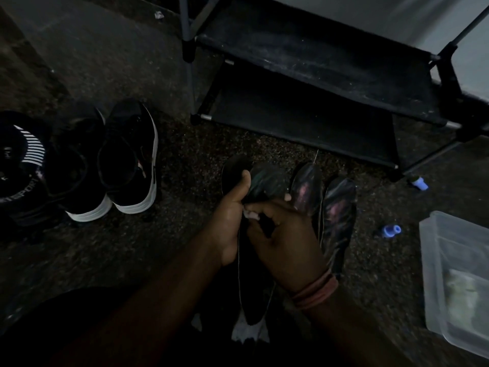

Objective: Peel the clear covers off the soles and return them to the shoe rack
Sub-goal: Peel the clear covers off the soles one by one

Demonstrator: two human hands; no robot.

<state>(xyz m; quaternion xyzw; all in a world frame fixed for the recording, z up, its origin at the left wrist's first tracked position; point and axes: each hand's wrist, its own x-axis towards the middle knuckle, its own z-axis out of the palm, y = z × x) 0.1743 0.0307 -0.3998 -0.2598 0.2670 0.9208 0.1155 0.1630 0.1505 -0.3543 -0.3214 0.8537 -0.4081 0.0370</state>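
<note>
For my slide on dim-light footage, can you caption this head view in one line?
Both hands, left hand and right hand, grip a sole near an empty shoe rack.

You see black sneakers (111, 160) with white soles; black rack (317, 83); blue caps (391, 230); dark soles (336, 221) with pinkish sheen; black cap (21, 160), white stripes.

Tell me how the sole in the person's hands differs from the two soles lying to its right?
The held sole is gripped by the left hand and right hand, lifted off the floor; the two other soles lie on the floor, untouched. The held one shines greenish, while those two show pink glints. All three are dark, glossy and point toward the shoe rack.
</note>
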